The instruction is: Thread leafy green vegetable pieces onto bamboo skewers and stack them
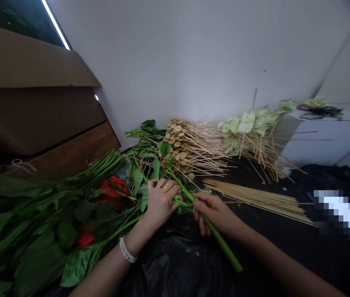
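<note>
A long, thick green vegetable stem (224,245) runs diagonally between my hands, its leafy top pointing away and its bare cut end toward me. My right hand (218,212) is closed round the middle of this stem. My left hand (160,200), with rings and a beaded bracelet, is closed at the stem's leafy part; short green stalks (179,202) show beside its fingers. Leaves (138,179) stick out beyond the left knuckles. The left fingertips are partly hidden. Both hands are above a black plastic sheet (159,268).
A large heap of leafy greens (29,235) lies at the left around a red bag (113,192). Bare bamboo skewers (261,202) lie at the right. Skewered round slices (177,138), skewered greens (148,128) and skewered cabbage-like leaves (249,122) are piled along the wall. A cardboard box (29,115) stands left.
</note>
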`<state>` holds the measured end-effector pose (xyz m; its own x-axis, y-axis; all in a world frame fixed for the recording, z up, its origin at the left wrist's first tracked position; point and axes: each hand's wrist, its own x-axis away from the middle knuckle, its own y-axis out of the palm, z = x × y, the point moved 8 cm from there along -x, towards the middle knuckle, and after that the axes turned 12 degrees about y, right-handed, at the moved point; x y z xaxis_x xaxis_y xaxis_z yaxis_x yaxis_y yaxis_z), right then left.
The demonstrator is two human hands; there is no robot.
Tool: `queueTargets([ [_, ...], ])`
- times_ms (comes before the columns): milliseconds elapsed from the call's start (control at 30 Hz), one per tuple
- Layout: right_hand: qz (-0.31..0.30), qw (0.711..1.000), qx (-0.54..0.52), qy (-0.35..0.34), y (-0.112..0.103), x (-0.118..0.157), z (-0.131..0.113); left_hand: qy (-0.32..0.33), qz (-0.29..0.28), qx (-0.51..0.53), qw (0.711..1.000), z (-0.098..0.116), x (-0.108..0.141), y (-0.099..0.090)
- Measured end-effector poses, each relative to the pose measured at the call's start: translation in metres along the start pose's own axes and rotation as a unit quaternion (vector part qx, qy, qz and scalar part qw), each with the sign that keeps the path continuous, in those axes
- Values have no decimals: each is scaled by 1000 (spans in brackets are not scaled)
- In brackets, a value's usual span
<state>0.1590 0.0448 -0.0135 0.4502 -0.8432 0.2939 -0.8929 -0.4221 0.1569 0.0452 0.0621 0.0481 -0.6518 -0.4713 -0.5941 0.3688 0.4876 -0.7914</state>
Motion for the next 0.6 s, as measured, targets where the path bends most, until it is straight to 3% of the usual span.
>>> queueTargets([
  [133, -9, 1000, -12, -4, -4, 2, -4, -87, 63, 59, 992, -21, 0, -10],
  [267, 35, 999, -23, -12, -21, 4, -11, -197, 184, 101, 958, -63, 15, -30],
  [333, 57, 998, -18, -23, -27, 4, -14, -215, 198, 116, 949, -73, 19, -32],
  [433, 96, 995, 16, -35, -34, 2, -12, -188, 170, 71, 965, -67, 18, -30],
  [600, 157, 978, 130, -54, -37, 2, -8, -45, 144, -26, 988, -24, 14, -26],
])
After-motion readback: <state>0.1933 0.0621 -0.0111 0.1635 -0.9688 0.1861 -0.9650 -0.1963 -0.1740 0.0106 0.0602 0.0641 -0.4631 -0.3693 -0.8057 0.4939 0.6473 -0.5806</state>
